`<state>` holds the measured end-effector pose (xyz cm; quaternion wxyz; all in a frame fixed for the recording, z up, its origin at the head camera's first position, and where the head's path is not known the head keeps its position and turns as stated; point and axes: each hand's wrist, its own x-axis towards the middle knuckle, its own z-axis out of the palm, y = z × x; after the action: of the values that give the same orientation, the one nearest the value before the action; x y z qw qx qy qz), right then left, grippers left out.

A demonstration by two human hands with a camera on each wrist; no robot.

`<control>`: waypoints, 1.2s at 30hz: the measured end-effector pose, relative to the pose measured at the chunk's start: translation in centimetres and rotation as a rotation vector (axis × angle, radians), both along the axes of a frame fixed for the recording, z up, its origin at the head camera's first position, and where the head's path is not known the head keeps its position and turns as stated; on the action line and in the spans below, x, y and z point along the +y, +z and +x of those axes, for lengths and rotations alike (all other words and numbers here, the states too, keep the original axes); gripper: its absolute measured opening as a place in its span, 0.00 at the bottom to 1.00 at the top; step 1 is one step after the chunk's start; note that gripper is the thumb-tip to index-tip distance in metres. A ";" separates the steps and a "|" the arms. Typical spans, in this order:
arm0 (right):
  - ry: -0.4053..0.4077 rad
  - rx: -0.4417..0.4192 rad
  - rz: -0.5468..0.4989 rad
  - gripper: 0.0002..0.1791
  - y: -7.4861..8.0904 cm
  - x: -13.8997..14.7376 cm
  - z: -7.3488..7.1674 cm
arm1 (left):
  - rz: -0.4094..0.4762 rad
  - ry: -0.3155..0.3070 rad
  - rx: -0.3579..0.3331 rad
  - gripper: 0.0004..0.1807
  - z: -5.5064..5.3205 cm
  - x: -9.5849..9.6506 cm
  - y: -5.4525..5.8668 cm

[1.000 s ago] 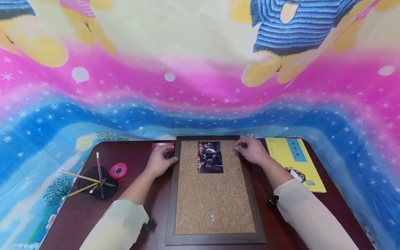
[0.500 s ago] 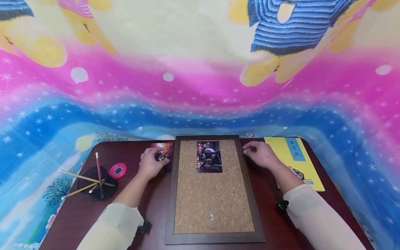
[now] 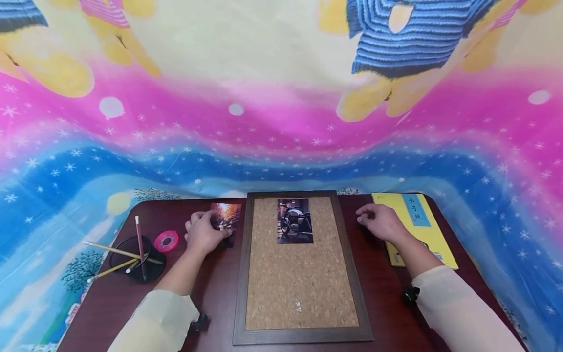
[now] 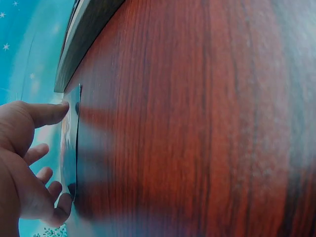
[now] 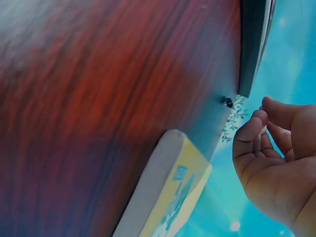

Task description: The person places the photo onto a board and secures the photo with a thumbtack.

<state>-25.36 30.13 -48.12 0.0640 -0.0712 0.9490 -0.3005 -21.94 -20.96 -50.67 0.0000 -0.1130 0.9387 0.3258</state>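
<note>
Left hand (image 3: 204,234) is gripping the loose photo (image 3: 228,213) left of the corkboard (image 3: 303,278), right hand (image 3: 380,223) is curling loosely, looking empty; if that grip's only catching edges, it might be slipping or creasing

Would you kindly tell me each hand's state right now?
Left hand: holding the photo beside the corkboard.
Right hand: closed, with nothing visible in it.

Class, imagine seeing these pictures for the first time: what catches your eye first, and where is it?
The brightly patterned backdrop behind the table stands out first. Next comes the framed corkboard at the table's middle, with a motorcycle photo near its top. Beside the board's left edge, the left hand touches an orange-toned photo.
</note>
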 end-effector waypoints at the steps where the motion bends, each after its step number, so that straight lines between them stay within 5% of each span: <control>1: -0.005 -0.008 0.003 0.13 -0.1 0.1 0.0 | 0.001 0.002 -0.005 0.44 0.1 0.0 0.0; 18: -0.003 -0.044 0.072 0.15 -1.1 0.0 -0.5 | 0.007 0.003 -0.011 0.49 -0.2 -0.7 -0.1; 36: -0.015 -0.046 0.100 0.13 -1.8 -0.2 -1.1 | 0.099 -0.097 0.017 0.49 0.1 -1.3 -0.4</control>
<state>-26.48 29.92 -49.95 0.0873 -0.0538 0.9615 -0.2549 -21.85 -22.25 -51.07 0.0134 -0.0644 0.9258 0.3722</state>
